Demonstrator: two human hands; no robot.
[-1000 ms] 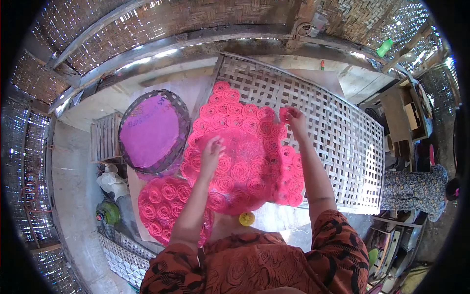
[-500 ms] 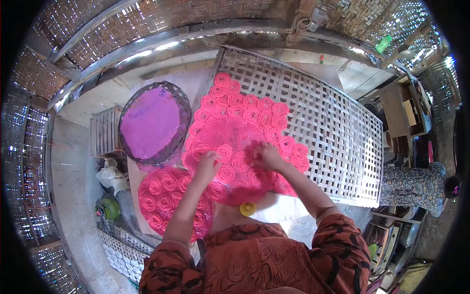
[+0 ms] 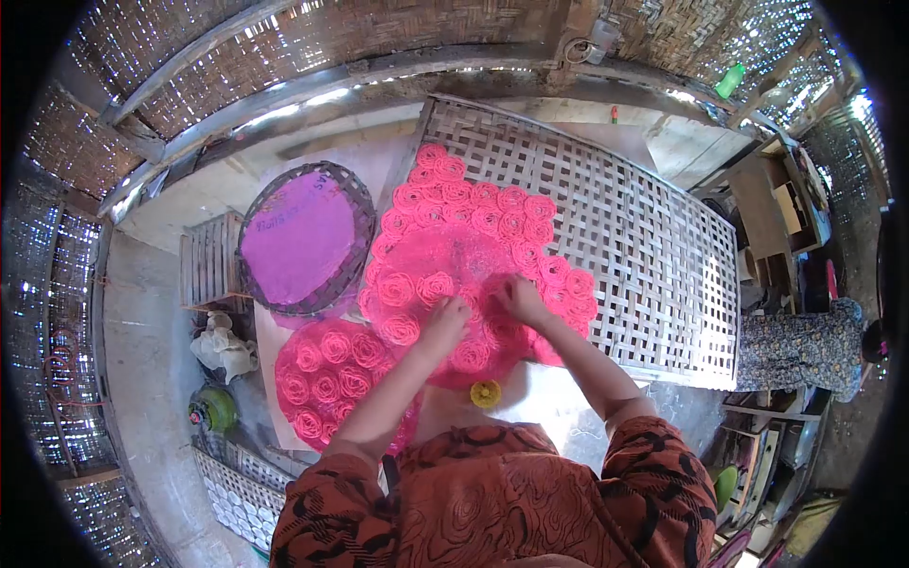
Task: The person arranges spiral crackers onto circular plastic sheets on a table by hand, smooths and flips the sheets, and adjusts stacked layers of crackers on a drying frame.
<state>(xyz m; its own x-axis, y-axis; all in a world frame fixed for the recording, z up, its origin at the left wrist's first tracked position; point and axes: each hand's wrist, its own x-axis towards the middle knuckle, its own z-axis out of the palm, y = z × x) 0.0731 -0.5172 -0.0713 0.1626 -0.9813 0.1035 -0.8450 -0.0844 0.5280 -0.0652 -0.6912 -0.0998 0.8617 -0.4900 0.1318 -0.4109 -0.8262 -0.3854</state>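
Observation:
A round, see-through pink sheet (image 3: 431, 254) lies in front of me, with several coiled pink rosettes of thin strands (image 3: 398, 329) on its near part. My left hand (image 3: 448, 320) is over the middle of these rosettes, its fingers closed and pressed down. Close by on the right, my right hand (image 3: 518, 298) has its fingertips pinched together at the sheet. What the fingertips hold is hidden beneath them. Past the sheet, more bright pink rosettes (image 3: 511, 201) sit in rows along the near left edge of a woven bamboo rack (image 3: 630, 241).
A second sheet with rosettes (image 3: 327, 386) lies at my left. Behind it is a round basket (image 3: 248, 270) holding purple sheets (image 3: 298, 241). A yellow round object (image 3: 485, 393) sits near my body. Another person (image 3: 805, 350) in patterned clothing is at the far right.
My left hand has moved right, toward my right hand, uncovering rosettes at the left. My right hand stays in nearly the same place. The view has shifted slightly.

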